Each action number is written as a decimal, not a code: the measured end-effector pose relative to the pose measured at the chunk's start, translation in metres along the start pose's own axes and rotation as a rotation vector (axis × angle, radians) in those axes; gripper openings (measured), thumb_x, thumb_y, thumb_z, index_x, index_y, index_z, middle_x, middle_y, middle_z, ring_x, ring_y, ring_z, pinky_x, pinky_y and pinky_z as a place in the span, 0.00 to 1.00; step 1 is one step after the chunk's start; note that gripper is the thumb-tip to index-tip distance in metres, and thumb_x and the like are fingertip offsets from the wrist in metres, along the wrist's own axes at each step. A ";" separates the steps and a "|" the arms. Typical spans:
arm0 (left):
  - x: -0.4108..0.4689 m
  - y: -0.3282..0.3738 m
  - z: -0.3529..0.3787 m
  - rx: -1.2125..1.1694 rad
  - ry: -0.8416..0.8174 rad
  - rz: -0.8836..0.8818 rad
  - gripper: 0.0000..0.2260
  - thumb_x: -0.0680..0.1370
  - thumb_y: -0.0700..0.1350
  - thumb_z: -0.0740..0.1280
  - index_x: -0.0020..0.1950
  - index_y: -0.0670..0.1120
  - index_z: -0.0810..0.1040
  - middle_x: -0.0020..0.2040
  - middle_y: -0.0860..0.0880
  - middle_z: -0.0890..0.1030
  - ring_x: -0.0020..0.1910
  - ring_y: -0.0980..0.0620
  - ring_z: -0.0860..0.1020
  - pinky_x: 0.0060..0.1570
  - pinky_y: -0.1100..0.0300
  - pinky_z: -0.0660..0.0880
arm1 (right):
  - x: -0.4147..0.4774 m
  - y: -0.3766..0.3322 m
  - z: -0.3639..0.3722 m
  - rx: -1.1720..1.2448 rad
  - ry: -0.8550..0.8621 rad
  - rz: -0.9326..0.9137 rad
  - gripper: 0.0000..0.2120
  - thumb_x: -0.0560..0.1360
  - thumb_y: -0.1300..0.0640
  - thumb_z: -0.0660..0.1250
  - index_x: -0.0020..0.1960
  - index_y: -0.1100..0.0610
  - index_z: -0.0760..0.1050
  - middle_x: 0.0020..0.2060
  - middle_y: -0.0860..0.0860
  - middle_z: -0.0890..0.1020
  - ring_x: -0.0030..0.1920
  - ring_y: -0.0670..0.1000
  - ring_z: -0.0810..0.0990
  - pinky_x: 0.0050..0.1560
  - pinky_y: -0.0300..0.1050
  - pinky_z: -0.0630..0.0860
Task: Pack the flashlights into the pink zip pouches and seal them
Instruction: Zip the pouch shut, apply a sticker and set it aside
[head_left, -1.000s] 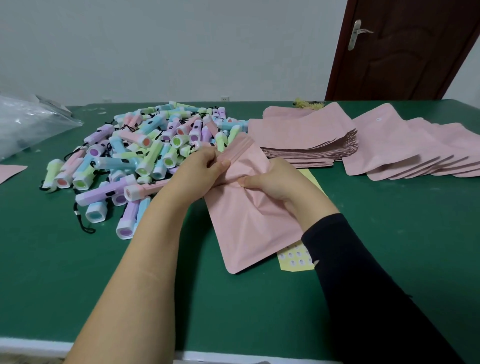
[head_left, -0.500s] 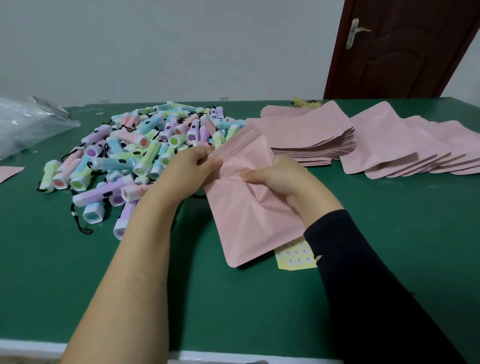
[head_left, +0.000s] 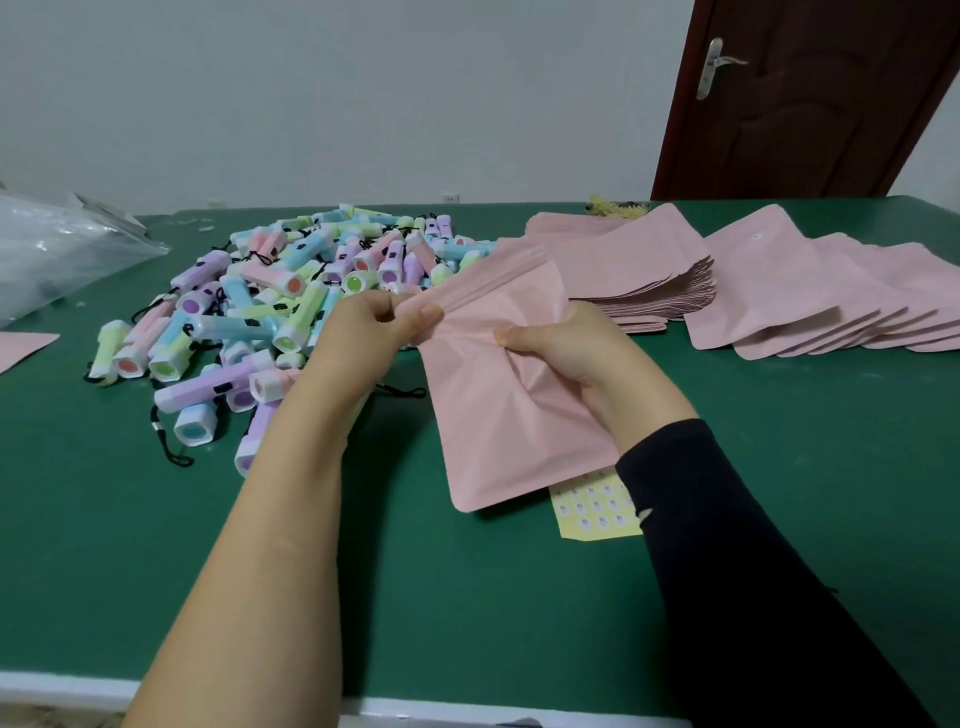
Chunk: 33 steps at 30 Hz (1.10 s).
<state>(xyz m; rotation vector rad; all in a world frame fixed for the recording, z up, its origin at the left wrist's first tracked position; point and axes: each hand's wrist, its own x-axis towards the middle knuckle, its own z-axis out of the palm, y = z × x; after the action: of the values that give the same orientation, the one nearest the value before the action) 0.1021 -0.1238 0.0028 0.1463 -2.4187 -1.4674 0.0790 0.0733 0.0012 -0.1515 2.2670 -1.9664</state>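
Observation:
I hold one pink zip pouch (head_left: 498, 415) above the green table (head_left: 467, 597). My left hand (head_left: 363, 338) pinches its zip edge at the upper left corner. My right hand (head_left: 566, 348) grips the wrinkled middle of the pouch from the right. The pouch bulges under my right hand; what it holds is hidden. A heap of pastel flashlights (head_left: 291, 312) with black wrist cords lies to the left, behind my left hand. A stack of flat pink pouches (head_left: 639, 270) sits behind the held pouch, and a fanned row of pouches (head_left: 810, 301) lies at the right.
A yellow sticker sheet (head_left: 592, 512) lies under the pouch's lower corner. A clear plastic bag (head_left: 57, 249) rests at the far left, with a stray pink pouch (head_left: 21, 348) below it. A dark wooden door (head_left: 810, 98) stands behind the table at the right.
The pouch's top has swung up and to the right. My left hand's pinch has slid along the zip edge towards the left corner, while my right hand keeps its grip.

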 end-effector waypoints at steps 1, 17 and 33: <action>-0.001 0.000 -0.001 0.015 -0.033 0.015 0.12 0.78 0.51 0.69 0.37 0.48 0.79 0.35 0.54 0.82 0.31 0.64 0.75 0.40 0.61 0.70 | 0.000 0.000 -0.002 0.006 0.008 -0.003 0.06 0.69 0.61 0.76 0.43 0.53 0.80 0.37 0.45 0.84 0.38 0.47 0.84 0.40 0.40 0.78; 0.002 0.006 0.016 -0.307 -0.366 -0.222 0.18 0.76 0.63 0.66 0.54 0.51 0.82 0.52 0.53 0.85 0.50 0.52 0.83 0.51 0.53 0.78 | 0.006 0.000 -0.002 0.284 0.221 -0.012 0.17 0.69 0.54 0.78 0.54 0.59 0.80 0.48 0.54 0.85 0.50 0.57 0.84 0.58 0.57 0.79; -0.003 0.001 0.028 -0.386 -0.467 -0.143 0.22 0.61 0.47 0.77 0.54 0.46 0.81 0.50 0.49 0.86 0.47 0.51 0.84 0.49 0.59 0.80 | 0.012 -0.003 -0.013 0.538 0.216 0.129 0.34 0.67 0.41 0.76 0.67 0.58 0.74 0.61 0.55 0.80 0.61 0.58 0.79 0.63 0.60 0.75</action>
<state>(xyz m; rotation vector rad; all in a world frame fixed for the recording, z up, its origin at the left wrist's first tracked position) 0.0963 -0.0989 -0.0088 -0.1288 -2.4333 -2.2092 0.0646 0.0837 0.0058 0.2677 1.7065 -2.5269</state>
